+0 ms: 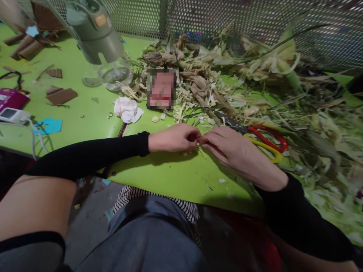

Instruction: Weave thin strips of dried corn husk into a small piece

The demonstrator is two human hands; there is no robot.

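My left hand (181, 137) and my right hand (231, 149) meet over the green table, fingertips almost touching. Both are closed in a pinch. Whatever lies between the fingertips is too small to name; a thin pale strand seems to hang just below them. Scissors (268, 143) with one red and one yellow handle rest beside my right hand, their blades partly over plant scraps. Dried corn husks (198, 85) and shredded bits spread behind both hands and off to the right. A phone (161, 90) with a blurred-out screen lies among them.
A crumpled white tissue (126, 109) sits beyond my left forearm, near a dark thin stick (122, 130). A grey-green bottle-like container (96, 34) stands farther back. Cardboard pieces (61, 95), blue paper (48, 125) and a white cabled device (13, 114) are at left. Perforated mesh (136, 19) borders the back.
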